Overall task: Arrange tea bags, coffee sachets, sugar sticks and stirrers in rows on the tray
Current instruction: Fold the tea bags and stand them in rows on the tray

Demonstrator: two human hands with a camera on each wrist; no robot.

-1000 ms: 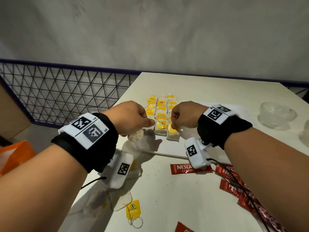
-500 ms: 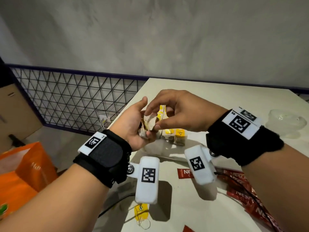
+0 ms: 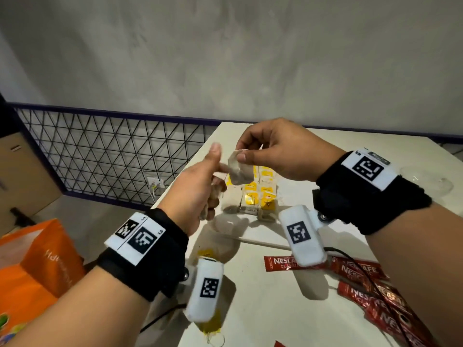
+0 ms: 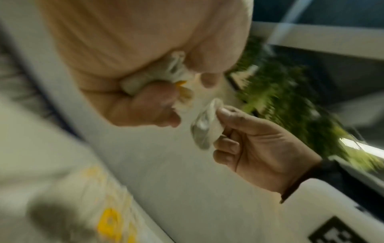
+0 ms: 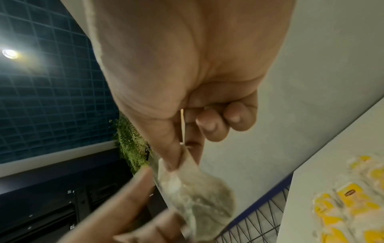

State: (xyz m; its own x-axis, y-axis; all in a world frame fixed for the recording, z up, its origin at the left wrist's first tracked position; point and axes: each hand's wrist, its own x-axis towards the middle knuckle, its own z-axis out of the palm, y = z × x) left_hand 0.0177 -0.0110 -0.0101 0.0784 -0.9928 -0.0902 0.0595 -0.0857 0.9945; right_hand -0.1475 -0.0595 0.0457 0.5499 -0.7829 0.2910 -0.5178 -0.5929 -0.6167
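Observation:
My right hand point(image 3: 244, 152) pinches a pale tea bag point(image 3: 239, 171) by its top edge between thumb and forefinger, in the air above the table. The right wrist view shows that bag point(image 5: 193, 197) hanging below the pinch. My left hand point(image 3: 213, 171) is just left of it, thumb up. Its other fingers are curled round a second, crumpled tea bag point(image 4: 153, 77) with a yellow tag. Below both hands lie rows of yellow-tagged tea bags point(image 3: 253, 196) on the white table point(image 3: 263, 309). I cannot make out a tray under them.
A wooden stirrer point(image 3: 263, 242) lies behind several red coffee sachets point(image 3: 358, 269) at the right front. A loose tea bag point(image 3: 210, 324) sits near the front edge. A glass bowl point(image 3: 426, 181) stands far right. An orange bag point(image 3: 37, 259) and a wire fence point(image 3: 100, 159) are left of the table.
Both hands rose from the tea bag rows and came together. The right hand has since drawn one tea bag up and away from the left hand, which keeps the other.

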